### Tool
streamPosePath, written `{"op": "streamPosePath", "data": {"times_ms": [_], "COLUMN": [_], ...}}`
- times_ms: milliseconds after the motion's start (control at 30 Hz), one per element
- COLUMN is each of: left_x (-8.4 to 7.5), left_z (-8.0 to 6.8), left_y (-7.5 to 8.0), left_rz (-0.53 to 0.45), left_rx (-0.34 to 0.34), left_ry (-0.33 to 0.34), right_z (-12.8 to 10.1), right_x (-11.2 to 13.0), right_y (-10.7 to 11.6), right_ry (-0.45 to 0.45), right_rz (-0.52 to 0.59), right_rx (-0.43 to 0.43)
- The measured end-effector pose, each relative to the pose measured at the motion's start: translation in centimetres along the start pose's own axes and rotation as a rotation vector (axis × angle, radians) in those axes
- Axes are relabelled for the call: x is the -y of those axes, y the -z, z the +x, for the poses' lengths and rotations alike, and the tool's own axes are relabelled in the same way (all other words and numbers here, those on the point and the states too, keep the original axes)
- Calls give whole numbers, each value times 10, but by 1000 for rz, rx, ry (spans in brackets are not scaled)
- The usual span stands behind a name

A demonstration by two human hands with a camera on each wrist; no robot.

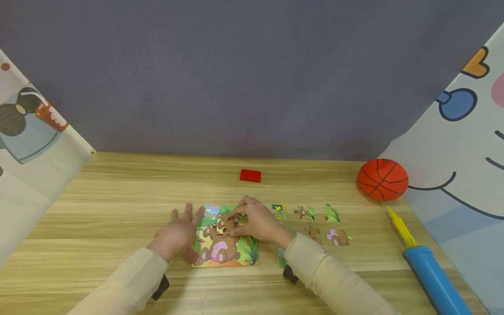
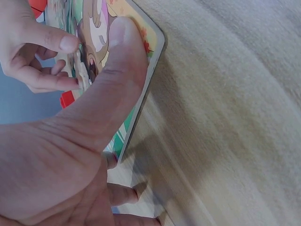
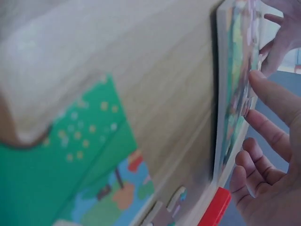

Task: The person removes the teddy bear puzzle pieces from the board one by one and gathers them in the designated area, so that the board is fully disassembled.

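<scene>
A jigsaw board [image 1: 249, 257] with a bear picture lies on the wooden table in the head view. My right hand [image 1: 257, 220] pinches a puzzle piece [image 1: 223, 223] with a bear's head between thumb and fingers, over the upper middle of the board. In the right wrist view, the right hand's other fingers [image 3: 254, 162] are loosely curled. My left hand [image 1: 177, 236] spreads its fingers along the board's left side. Its thumb [image 2: 124, 56] rests on the board's near left corner in the left wrist view. How far the piece sits in the picture is unclear.
Several loose puzzle pieces [image 1: 339, 237] lie to the board's right, some partly behind the right forearm. A red block [image 1: 250, 176] is behind the board. Far right are a basketball-patterned red ball [image 1: 383, 180] and a blue hand pump [image 1: 435, 278] with a yellow nozzle.
</scene>
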State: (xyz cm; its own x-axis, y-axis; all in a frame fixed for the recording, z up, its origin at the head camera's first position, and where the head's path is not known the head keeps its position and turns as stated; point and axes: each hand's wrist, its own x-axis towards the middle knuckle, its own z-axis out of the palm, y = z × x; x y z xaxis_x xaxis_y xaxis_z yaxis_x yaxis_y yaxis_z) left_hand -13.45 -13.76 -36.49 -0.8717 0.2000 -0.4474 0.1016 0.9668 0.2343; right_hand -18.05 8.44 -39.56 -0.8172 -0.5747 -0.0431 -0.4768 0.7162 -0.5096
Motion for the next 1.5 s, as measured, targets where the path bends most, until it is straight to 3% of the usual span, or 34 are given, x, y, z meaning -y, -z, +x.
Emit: {"op": "streamPosePath", "data": {"times_ms": [633, 1233, 1500], "left_x": [3, 2, 2], "left_z": [0, 2, 4], "left_y": [0, -1, -2], "left_rz": [-33, -39, -37], "left_rx": [11, 1, 5], "left_ry": [-12, -30, -25], "right_z": [-31, -88, -117], "right_x": [-13, -49, -70], "right_y": [22, 50, 60], "right_ry": [14, 9, 12], "right_rz": [25, 38, -29], "right_rx": [-15, -101, -169]}}
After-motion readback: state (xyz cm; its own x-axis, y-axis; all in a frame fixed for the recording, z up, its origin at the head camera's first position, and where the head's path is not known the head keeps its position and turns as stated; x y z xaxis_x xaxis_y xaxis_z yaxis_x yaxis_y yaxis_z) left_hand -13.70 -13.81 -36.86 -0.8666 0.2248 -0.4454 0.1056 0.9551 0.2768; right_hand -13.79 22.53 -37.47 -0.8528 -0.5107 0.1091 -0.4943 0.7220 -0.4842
